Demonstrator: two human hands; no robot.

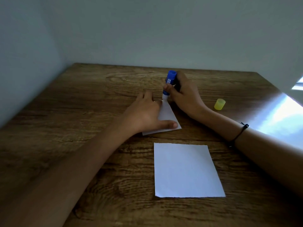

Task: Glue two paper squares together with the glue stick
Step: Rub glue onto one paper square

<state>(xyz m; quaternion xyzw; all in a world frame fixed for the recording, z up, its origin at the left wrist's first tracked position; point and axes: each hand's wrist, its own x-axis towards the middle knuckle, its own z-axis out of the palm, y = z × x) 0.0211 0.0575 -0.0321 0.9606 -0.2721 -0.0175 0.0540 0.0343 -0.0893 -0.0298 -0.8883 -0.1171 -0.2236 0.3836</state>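
On the wooden table (82, 128): two paper squares, both flat.
Far square (167, 118): pinned under the flat, spread left hand (144, 112).
Right hand (183, 94): fingers wrapped around the blue glue stick (169, 83), tip touching the far square's far corner.
Near square (185, 169): bare, close to the person.
Yellow cap (219, 104): off, right of the hands.

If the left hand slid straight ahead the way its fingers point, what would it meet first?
Probably nothing on the table: the left hand points away toward the wall, passing just left of the glue stick. Depth is unclear, so it might brush the stick.
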